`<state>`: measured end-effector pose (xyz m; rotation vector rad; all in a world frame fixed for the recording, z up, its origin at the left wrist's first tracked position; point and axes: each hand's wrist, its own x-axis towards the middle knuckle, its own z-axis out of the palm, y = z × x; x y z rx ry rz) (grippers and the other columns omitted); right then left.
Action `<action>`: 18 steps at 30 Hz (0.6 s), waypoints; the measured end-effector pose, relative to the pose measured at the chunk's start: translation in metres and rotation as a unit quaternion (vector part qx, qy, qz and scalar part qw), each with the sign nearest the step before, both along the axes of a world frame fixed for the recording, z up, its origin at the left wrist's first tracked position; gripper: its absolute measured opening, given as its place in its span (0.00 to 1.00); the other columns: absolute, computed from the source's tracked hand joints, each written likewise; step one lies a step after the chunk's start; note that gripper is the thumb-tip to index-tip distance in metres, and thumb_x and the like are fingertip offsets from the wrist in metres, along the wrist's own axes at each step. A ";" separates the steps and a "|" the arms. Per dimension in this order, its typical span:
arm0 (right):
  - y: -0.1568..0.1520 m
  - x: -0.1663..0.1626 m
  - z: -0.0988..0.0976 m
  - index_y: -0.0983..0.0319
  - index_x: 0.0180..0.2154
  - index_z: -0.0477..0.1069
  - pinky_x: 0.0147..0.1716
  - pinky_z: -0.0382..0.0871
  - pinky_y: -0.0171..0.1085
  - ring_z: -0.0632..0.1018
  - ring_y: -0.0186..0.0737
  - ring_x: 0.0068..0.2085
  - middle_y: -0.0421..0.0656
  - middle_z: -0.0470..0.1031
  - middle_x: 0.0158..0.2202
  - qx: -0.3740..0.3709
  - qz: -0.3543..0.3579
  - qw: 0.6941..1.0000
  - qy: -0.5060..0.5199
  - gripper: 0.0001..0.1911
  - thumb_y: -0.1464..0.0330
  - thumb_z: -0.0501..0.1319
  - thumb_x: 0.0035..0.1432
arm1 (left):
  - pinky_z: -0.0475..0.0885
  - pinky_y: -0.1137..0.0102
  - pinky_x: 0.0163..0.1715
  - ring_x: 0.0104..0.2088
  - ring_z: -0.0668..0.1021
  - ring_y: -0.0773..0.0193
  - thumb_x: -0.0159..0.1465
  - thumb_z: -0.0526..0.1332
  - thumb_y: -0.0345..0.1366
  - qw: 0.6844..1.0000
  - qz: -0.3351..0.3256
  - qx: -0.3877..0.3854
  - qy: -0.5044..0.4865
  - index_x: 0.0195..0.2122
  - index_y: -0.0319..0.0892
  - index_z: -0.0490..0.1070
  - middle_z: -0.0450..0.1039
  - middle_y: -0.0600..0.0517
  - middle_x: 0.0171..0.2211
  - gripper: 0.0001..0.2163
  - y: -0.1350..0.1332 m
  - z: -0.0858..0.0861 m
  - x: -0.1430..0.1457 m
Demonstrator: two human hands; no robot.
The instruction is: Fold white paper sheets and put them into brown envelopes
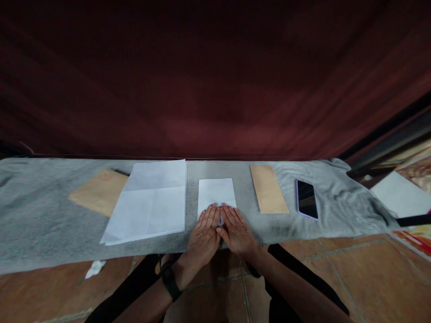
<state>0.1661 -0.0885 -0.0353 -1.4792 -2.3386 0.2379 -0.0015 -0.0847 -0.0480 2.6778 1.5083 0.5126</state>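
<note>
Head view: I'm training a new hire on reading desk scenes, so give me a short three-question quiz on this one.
1. True or false: both hands press flat on the folded white paper.
2. Which thing lies farthest to the right on the grey cloth? A) brown envelope B) phone C) stack of white sheets
3. Fill in: the left hand wears a dark band on its ____.

Key
1. True: the left hand and the right hand lie side by side, palms down, on its near edge.
2. B
3. wrist
</note>
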 end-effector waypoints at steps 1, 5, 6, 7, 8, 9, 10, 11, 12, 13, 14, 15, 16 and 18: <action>0.000 0.003 -0.001 0.66 0.71 0.50 0.71 0.51 0.50 0.57 0.46 0.72 0.51 0.55 0.71 0.008 -0.003 1.000 -0.008 0.33 0.57 0.48 0.73 | 0.58 0.53 0.69 0.72 0.53 0.53 0.71 0.47 0.31 1.000 0.004 0.003 0.002 0.74 0.34 0.38 0.49 0.38 0.72 0.31 0.000 0.000 -0.002; 0.004 0.017 -0.004 0.68 0.71 0.49 0.70 0.51 0.52 0.58 0.49 0.71 0.54 0.55 0.71 0.026 -0.018 0.999 -0.035 0.35 0.55 0.49 0.72 | 0.59 0.53 0.69 0.72 0.56 0.53 0.72 0.49 0.35 0.999 0.037 0.015 0.001 0.74 0.35 0.41 0.51 0.38 0.72 0.30 0.000 0.001 -0.009; 0.004 0.020 -0.005 0.69 0.71 0.50 0.70 0.51 0.52 0.58 0.49 0.71 0.55 0.55 0.71 0.026 -0.021 0.999 -0.038 0.36 0.55 0.49 0.72 | 0.59 0.53 0.68 0.71 0.57 0.52 0.72 0.49 0.37 0.999 0.048 0.016 0.000 0.73 0.35 0.43 0.52 0.37 0.71 0.30 -0.001 0.000 -0.010; 0.003 0.022 -0.005 0.70 0.71 0.50 0.70 0.52 0.52 0.59 0.50 0.71 0.55 0.55 0.71 0.025 -0.025 0.999 -0.039 0.36 0.54 0.49 0.72 | 0.60 0.52 0.68 0.71 0.57 0.51 0.72 0.50 0.38 0.998 0.058 0.018 -0.001 0.73 0.34 0.44 0.53 0.37 0.71 0.30 -0.002 0.000 -0.011; 0.003 0.023 -0.006 0.70 0.71 0.51 0.70 0.52 0.52 0.59 0.50 0.71 0.55 0.55 0.71 0.023 -0.029 0.999 -0.037 0.35 0.54 0.48 0.72 | 0.60 0.52 0.68 0.71 0.58 0.50 0.72 0.50 0.39 0.997 0.069 0.019 -0.003 0.73 0.33 0.45 0.54 0.36 0.70 0.30 -0.003 0.000 -0.011; 0.002 0.024 -0.006 0.70 0.70 0.52 0.69 0.52 0.53 0.59 0.51 0.71 0.55 0.55 0.71 0.019 -0.034 0.999 -0.033 0.35 0.54 0.48 0.72 | 0.59 0.51 0.68 0.71 0.58 0.49 0.72 0.50 0.39 0.997 0.080 0.020 -0.007 0.72 0.32 0.46 0.55 0.35 0.70 0.30 -0.003 0.001 -0.012; 0.003 0.025 -0.006 0.69 0.70 0.52 0.69 0.52 0.53 0.60 0.51 0.70 0.55 0.56 0.71 0.015 -0.042 0.999 -0.026 0.34 0.55 0.47 0.73 | 0.59 0.50 0.68 0.71 0.58 0.48 0.72 0.50 0.39 0.995 0.092 0.021 -0.012 0.72 0.31 0.47 0.56 0.34 0.70 0.30 -0.002 0.004 -0.011; 0.005 0.024 -0.004 0.69 0.70 0.53 0.69 0.51 0.54 0.60 0.52 0.70 0.55 0.56 0.71 0.011 -0.054 0.998 -0.017 0.33 0.55 0.46 0.73 | 0.58 0.48 0.68 0.71 0.58 0.47 0.72 0.50 0.38 0.994 0.104 0.022 -0.018 0.72 0.31 0.48 0.56 0.34 0.69 0.30 0.001 0.007 -0.010; 0.009 0.024 -0.001 0.69 0.70 0.54 0.69 0.51 0.55 0.60 0.52 0.70 0.54 0.57 0.70 0.006 -0.068 0.998 -0.005 0.32 0.56 0.45 0.73 | 0.57 0.48 0.68 0.71 0.58 0.47 0.72 0.50 0.38 0.993 0.113 0.023 -0.026 0.72 0.31 0.48 0.57 0.34 0.69 0.30 0.006 0.012 -0.007; 0.015 0.022 0.003 0.69 0.70 0.55 0.70 0.50 0.56 0.59 0.52 0.71 0.54 0.57 0.70 0.002 -0.081 0.997 0.009 0.32 0.57 0.44 0.74 | 0.56 0.47 0.69 0.71 0.57 0.47 0.72 0.49 0.37 0.992 0.117 0.023 -0.033 0.72 0.32 0.48 0.56 0.34 0.69 0.29 0.013 0.017 -0.004; 0.024 0.020 0.008 0.68 0.70 0.55 0.70 0.50 0.56 0.59 0.51 0.71 0.53 0.57 0.70 -0.002 -0.095 0.995 0.026 0.31 0.58 0.43 0.74 | 0.56 0.48 0.69 0.71 0.56 0.48 0.72 0.49 0.37 0.992 0.116 0.024 -0.041 0.72 0.33 0.48 0.56 0.36 0.70 0.29 0.021 0.023 0.001; 0.035 0.017 0.013 0.67 0.70 0.55 0.70 0.49 0.56 0.58 0.50 0.71 0.52 0.57 0.71 -0.007 -0.101 0.994 0.043 0.30 0.59 0.43 0.74 | 0.55 0.49 0.70 0.72 0.56 0.50 0.72 0.48 0.36 0.993 0.105 0.024 -0.049 0.72 0.34 0.48 0.56 0.38 0.70 0.28 0.031 0.027 0.006; 0.047 0.014 0.018 0.66 0.70 0.55 0.70 0.50 0.55 0.57 0.48 0.72 0.51 0.56 0.71 -0.012 -0.099 0.993 0.062 0.30 0.59 0.42 0.74 | 0.54 0.50 0.70 0.72 0.55 0.52 0.72 0.47 0.35 0.994 0.092 0.021 -0.053 0.72 0.35 0.48 0.56 0.39 0.71 0.28 0.042 0.031 0.011; 0.072 0.005 0.025 0.64 0.70 0.55 0.70 0.52 0.53 0.57 0.44 0.72 0.49 0.56 0.71 -0.025 -0.095 0.990 0.096 0.29 0.60 0.39 0.75 | 0.56 0.53 0.70 0.72 0.55 0.53 0.72 0.45 0.33 0.997 0.068 0.013 -0.046 0.72 0.34 0.49 0.56 0.39 0.71 0.27 0.065 0.031 0.021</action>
